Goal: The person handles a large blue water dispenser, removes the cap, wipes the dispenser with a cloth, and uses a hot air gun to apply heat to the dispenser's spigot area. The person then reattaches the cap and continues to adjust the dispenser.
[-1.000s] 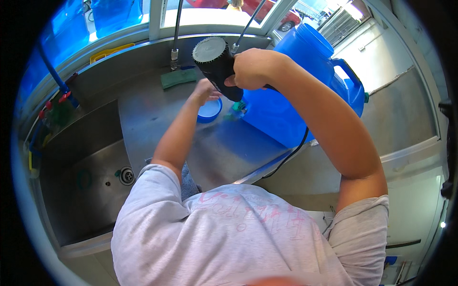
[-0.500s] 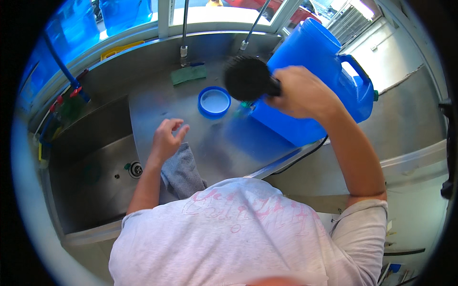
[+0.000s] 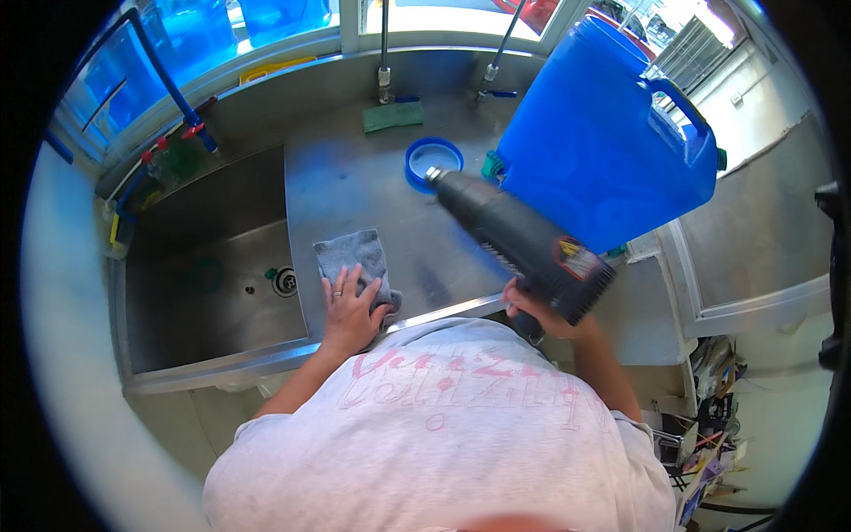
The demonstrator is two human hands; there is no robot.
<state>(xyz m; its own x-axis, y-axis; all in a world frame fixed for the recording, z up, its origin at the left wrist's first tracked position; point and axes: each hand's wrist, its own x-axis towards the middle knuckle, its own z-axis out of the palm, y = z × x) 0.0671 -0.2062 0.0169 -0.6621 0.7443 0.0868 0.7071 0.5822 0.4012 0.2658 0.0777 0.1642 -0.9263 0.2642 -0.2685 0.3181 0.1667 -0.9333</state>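
heat gun, black, held low over the counter's front edge; right hand closed around its handle. metal nozzle overlaps the lid's rim in this view; contact can't be told.

left hand spread on the folded gray cloth, fingers loose, not clenched; cloth flat on the steel counter, beside the sink basin.

handling, as judged: best to aim the nozzle clear of cloth, fingers and plastic, in case it's hot; a firm wrist should suit that bulky body; flat fingers should control the cloth well.

farther out: round blue lid, blue jug with green spigot, green scouring pad behind.
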